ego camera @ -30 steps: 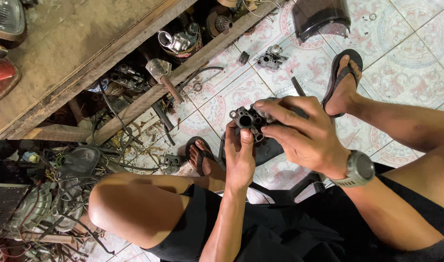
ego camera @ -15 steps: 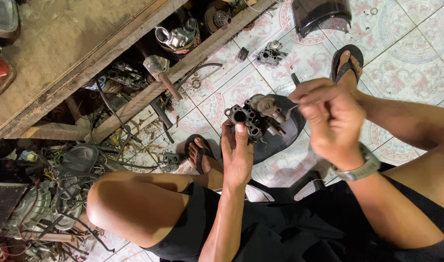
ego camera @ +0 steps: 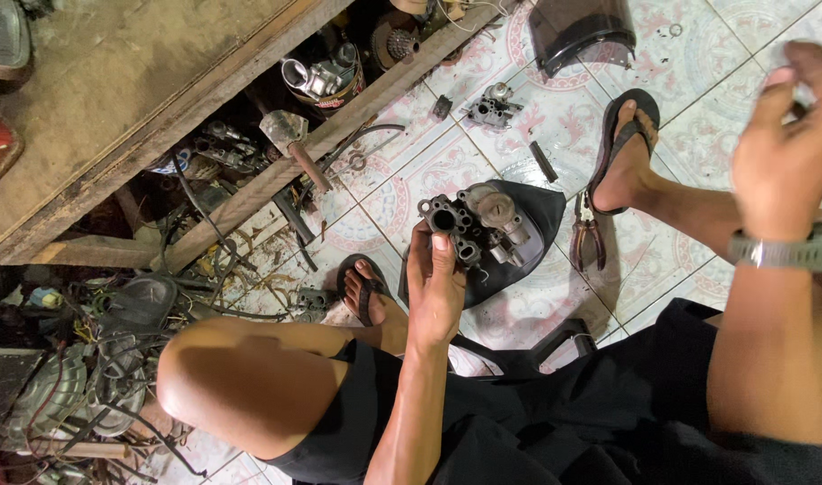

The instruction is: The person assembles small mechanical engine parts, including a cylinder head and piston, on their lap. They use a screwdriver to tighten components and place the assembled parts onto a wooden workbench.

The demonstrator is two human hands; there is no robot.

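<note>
**Carburetor body held up in the left hand, right hand lifted clear**

Nearest the camera, at lower centre of the frame, the person sits low with bare knees and dark shorts. The left hand (ego camera: 435, 289) rises from there, fingers closed around the lower part of a small carburetor (ego camera: 472, 220), thumb lying up its near face. The right hand (ego camera: 788, 144), a grey wristwatch (ego camera: 786, 251) on its wrist, is raised at the upper right edge, well apart from the part; its fingers are curled loosely, and I cannot tell whether they pinch anything small.

The carburetor sits at centre frame, held above a dark plastic cover (ego camera: 528, 247) lying on the patterned tile floor (ego camera: 555, 117). It looks like cast metal, so I judge it dense for its size, rigid, and likely greasy, hence slippery. The blocky main casting seems the safe place to grip, as the left hand does; the thinner fittings and the round cap on its right side look easier to bend or knock.

It is dull grey with dark grime, with a round open bore facing the camera and a flanged face around it.

Farther off, pliers (ego camera: 585, 239) lie beside the sandalled foot (ego camera: 622, 153). Another carburetor (ego camera: 493, 104) rests on the tiles near the top, and a wooden bench (ego camera: 114, 99) with scrap parts beneath fills the upper left.
</note>
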